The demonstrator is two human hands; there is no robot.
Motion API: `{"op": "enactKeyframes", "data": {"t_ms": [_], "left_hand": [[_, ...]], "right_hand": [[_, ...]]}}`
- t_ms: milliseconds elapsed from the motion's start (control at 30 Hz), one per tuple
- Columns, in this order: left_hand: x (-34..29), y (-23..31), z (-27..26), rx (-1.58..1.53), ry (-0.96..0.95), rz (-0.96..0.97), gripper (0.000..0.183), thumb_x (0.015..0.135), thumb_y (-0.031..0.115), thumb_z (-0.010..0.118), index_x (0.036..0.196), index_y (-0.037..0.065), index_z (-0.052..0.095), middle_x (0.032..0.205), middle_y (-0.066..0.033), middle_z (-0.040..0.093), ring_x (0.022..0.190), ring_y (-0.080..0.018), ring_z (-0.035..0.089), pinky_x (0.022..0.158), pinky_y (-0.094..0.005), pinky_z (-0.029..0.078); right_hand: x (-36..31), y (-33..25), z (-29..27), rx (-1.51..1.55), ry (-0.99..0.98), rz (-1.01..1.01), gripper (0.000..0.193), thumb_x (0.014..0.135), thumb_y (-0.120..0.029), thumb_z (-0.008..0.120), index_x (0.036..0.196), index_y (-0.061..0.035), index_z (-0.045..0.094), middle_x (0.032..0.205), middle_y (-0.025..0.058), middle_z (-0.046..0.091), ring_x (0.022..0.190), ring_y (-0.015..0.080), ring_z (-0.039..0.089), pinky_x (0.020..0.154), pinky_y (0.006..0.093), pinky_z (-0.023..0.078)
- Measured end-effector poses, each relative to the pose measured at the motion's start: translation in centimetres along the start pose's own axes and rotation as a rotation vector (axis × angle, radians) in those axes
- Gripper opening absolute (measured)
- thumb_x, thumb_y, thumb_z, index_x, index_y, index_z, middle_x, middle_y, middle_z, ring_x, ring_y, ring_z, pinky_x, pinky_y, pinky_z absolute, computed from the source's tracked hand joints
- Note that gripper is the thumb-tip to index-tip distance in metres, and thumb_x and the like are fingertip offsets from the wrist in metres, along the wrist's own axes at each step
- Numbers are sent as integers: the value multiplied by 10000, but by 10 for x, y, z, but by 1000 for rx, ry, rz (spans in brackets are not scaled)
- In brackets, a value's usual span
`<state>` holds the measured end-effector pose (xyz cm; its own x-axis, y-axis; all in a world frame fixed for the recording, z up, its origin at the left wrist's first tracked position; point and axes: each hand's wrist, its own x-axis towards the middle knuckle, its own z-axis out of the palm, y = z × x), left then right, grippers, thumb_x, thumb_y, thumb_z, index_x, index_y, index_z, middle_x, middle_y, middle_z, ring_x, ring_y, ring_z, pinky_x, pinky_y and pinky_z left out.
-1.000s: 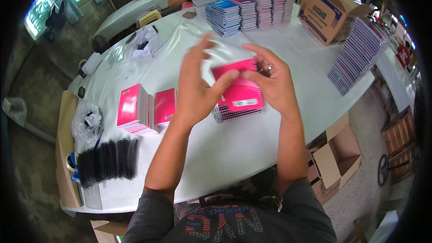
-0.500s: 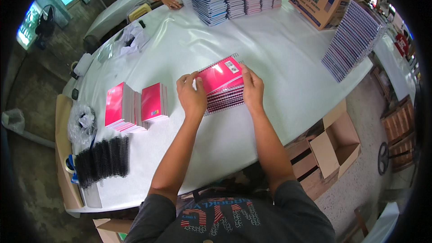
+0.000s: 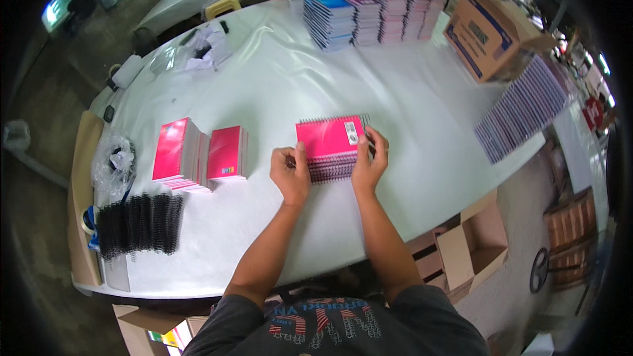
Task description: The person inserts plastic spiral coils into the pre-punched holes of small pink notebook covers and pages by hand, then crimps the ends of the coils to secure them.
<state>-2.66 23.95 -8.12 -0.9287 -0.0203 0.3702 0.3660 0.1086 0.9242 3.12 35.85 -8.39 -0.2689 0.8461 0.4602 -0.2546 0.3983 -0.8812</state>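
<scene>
"How do the hands stand on your feed?"

"Set narrow, from where I sit: the left hand (image 3: 290, 173) and the right hand (image 3: 371, 168) bracket a short stack of pink, wire-bound notebooks (image 3: 331, 170) mid-counter. The left is curled, thumb upright at one edge; the right has its thumb at the other, with fingers by the far corner. Their undersides are hidden, so I can't tell whether either truly pinches anything."

"What's on top?"

"A glossy pink notebook with a white label (image 3: 323, 137), its coil along the far edge."

"What could go wrong?"

"I'd watch for sliding. Slick covers and uneven pressure from the two sides could skew the pile, and wire coils might snag each other. Further out, a thick block of pink-covered pads (image 3: 173, 148) and a thinner pink block (image 3: 226, 151) stand to the left on the white sheet-covered counter (image 3: 227, 237); a careless left elbow could knock them."

"Any change from the earlier frame?"

"Half a second ago I saw the top notebook lying askew; now it sits squarer over the rest, with both hands still at the sides."
</scene>
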Motion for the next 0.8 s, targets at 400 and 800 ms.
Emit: {"op": "enactKeyframes", "data": {"t_ms": [400, 800], "left_hand": [[-8, 8, -1, -383, -220, -308, 395, 904, 138, 510, 1253, -37, 451, 1229, -199, 518, 1153, -255, 502, 986, -340, 376], [16, 13, -20, -141, -279, -315, 507, 869, 130, 525, 1318, -25, 347, 1306, -229, 442, 1232, -322, 429, 1016, -380, 339]], "right_hand": [[-3, -8, -4, 173, -238, 300, 455, 933, -185, 429, 1316, 61, 410, 1297, 169, 488, 1168, 219, 481, 994, 306, 353], [-14, 0, -4, 163, -242, 277, 524, 954, -264, 407, 1367, 49, 327, 1379, 182, 393, 1241, 239, 406, 1045, 315, 283]]}}
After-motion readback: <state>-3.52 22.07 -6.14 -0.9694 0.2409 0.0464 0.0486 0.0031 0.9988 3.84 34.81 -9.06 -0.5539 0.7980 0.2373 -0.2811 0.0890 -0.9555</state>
